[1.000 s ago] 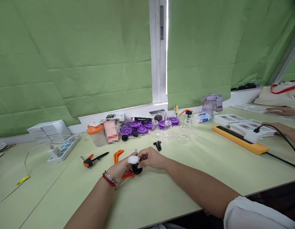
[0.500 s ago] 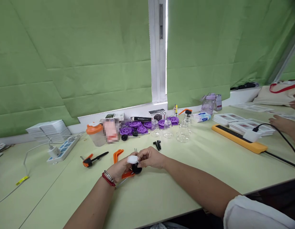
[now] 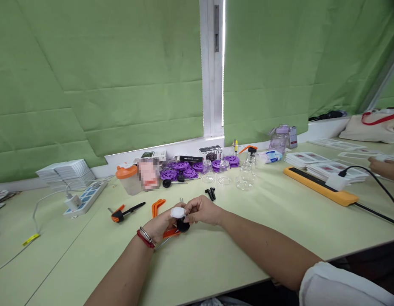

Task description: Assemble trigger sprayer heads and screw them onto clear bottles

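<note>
Both my hands meet over the pale green table [image 3: 216, 263] near its middle. My left hand [image 3: 161, 225], with a red and silver bracelet on the wrist, is closed around a small black round part [image 3: 183, 225]; a white bandage [image 3: 177, 212] wraps one fingertip. My right hand [image 3: 201, 210] is curled, its fingertips pinching at the top of the same black part. An orange plastic piece [image 3: 170, 232] lies under my left hand.
Behind my hands lie an orange bracket [image 3: 157, 206], an orange-and-black tool [image 3: 123, 213], black pegs [image 3: 210, 194], purple wheels [image 3: 181, 170], glass jars [image 3: 244, 176], an orange-lidded cup [image 3: 128, 178]. A power strip [image 3: 84, 199] sits left, an orange bar [image 3: 320, 186] right. Another person's hand [image 3: 384, 168] works at far right.
My hands stay together on the black part, barely shifting. The other person's hands at far right have moved over the card stacks.
</note>
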The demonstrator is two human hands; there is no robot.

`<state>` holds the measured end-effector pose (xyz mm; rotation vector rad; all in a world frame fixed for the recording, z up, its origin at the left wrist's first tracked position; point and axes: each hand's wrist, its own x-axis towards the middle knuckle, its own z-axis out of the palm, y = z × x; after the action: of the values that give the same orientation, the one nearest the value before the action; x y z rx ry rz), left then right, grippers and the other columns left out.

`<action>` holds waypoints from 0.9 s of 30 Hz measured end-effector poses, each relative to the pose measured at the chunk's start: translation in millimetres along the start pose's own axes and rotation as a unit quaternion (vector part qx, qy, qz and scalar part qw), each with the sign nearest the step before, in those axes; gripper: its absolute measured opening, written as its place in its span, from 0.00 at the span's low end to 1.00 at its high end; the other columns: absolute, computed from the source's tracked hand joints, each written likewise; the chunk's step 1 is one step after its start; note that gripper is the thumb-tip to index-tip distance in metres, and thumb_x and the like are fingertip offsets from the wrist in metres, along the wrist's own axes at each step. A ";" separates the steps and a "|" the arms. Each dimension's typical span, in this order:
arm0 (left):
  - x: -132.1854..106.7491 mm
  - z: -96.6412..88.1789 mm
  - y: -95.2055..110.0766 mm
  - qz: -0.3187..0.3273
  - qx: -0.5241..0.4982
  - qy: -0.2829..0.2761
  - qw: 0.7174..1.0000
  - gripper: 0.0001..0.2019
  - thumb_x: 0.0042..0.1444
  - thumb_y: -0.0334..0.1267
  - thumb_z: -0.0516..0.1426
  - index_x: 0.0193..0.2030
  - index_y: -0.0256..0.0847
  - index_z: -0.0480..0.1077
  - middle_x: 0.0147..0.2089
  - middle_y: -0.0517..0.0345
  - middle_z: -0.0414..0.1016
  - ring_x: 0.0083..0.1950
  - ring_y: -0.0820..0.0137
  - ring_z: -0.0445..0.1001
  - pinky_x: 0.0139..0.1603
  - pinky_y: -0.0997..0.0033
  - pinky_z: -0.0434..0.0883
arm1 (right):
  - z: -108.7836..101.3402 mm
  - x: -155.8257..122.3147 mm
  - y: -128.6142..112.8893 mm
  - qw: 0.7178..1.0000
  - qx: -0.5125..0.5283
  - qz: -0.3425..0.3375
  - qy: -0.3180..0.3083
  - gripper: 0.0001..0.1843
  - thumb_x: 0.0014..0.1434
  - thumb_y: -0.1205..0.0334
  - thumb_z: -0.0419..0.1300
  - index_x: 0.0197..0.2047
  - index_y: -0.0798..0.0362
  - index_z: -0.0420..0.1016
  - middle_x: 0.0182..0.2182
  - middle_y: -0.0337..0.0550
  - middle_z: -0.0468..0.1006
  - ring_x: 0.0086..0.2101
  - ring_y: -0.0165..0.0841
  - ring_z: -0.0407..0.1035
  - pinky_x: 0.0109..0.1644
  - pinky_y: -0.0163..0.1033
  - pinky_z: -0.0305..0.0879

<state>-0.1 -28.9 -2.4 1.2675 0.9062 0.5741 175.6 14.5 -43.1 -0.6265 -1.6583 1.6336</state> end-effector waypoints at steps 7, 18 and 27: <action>2.2 -3.8 -4.8 -0.002 -0.008 0.003 1.000 0.15 0.51 0.44 0.52 0.46 0.50 0.66 0.39 0.57 0.73 0.33 0.68 0.67 0.29 0.71 0.58 | 2.2 -0.3 -2.1 1.000 -0.003 -0.004 0.000 0.21 0.34 0.55 0.72 0.31 0.59 0.76 0.18 0.37 0.73 0.21 0.28 0.69 0.24 0.33 0.61; 0.7 -0.9 -2.0 -0.001 -0.012 0.018 1.000 0.13 0.50 0.45 0.53 0.43 0.48 0.67 0.32 0.61 0.70 0.32 0.69 0.66 0.31 0.71 0.59 | 0.5 -1.7 -2.1 1.000 -0.008 -0.002 -0.005 0.19 0.34 0.58 0.72 0.29 0.59 0.73 0.19 0.37 0.73 0.21 0.28 0.68 0.26 0.33 0.62; 0.6 1.8 1.4 -0.002 -0.018 0.006 1.000 0.14 0.50 0.46 0.53 0.44 0.47 0.66 0.29 0.62 0.66 0.29 0.71 0.65 0.27 0.73 0.58 | 2.9 -0.3 -0.3 1.000 0.009 -0.027 -0.004 0.18 0.33 0.61 0.72 0.25 0.58 0.69 0.25 0.36 0.71 0.24 0.23 0.63 0.28 0.32 0.61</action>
<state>1.8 -29.1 -1.2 1.2297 0.9048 0.5926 173.6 12.4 -42.7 -0.5633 -1.6508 1.6127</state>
